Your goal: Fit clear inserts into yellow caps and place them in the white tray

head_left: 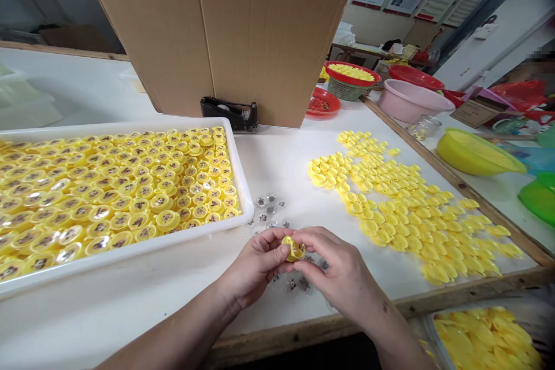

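Both hands meet over the white table's near edge, pinching one small yellow round cap [293, 249]. My left hand [255, 266] grips it from the left and my right hand [336, 272] from the right. Several clear discs with small dark figures [269, 208] lie on the table just beyond the hands, and a few more lie under my right hand. A white tray [130, 248] on the left holds several finished yellow caps with figures inside. A spread of plain yellow caps [403, 202] covers the table to the right.
A tall cardboard box [225, 34] stands at the back with a black tape dispenser [229, 113] at its foot. Red, pink and yellow-green basins [410, 98] sit at the back right. A wooden rail [455, 185] bounds the table's right side. A bin of yellow caps [485, 338] sits below, near right.
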A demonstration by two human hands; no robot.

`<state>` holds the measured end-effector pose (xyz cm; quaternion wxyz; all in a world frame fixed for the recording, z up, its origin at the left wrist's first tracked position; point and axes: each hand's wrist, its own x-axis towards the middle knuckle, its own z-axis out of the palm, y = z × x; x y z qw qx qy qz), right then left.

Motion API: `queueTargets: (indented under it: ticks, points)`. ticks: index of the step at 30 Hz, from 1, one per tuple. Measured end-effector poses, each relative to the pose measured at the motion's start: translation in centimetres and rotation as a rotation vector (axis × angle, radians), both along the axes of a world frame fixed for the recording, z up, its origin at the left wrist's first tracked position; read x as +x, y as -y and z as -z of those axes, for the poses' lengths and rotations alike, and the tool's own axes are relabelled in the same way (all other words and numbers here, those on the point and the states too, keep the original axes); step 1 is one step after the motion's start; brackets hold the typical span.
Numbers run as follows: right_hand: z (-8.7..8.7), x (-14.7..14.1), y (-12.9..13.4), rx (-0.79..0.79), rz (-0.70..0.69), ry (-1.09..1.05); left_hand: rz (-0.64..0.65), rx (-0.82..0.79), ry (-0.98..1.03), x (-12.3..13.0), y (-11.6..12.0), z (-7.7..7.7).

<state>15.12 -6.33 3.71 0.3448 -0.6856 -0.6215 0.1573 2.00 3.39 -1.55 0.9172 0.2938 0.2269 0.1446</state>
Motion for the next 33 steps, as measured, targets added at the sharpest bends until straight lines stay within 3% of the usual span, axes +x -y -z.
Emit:
queueTargets:
  ticks: [9, 14, 20, 25, 33]
  points:
    - [0.49, 0.18, -0.02, -0.029, 0.12, -0.316, -0.027, 0.098, 0.02, -0.04, 0.11, 0.07]
    - [0.27, 0.32, 0.22, -0.104, 0.103, -0.21, -0.027, 0.114, -0.005, -0.02, 0.13, 0.17]
    - [-0.21, -0.03, 0.37, -0.075, 0.065, -0.222, 0.002, 0.148, 0.01, 0.02, 0.13, 0.42]
    - [-0.12, -0.22, 0.3, -0.044, 0.138, -0.208, 0.011, 0.115, 0.029, -0.05, 0.11, 0.47]
    - [0.29, 0.11, 0.26, 0.001, 0.129, -0.162, -0.001, 0.051, 0.035, -0.17, -0.06, 0.29]
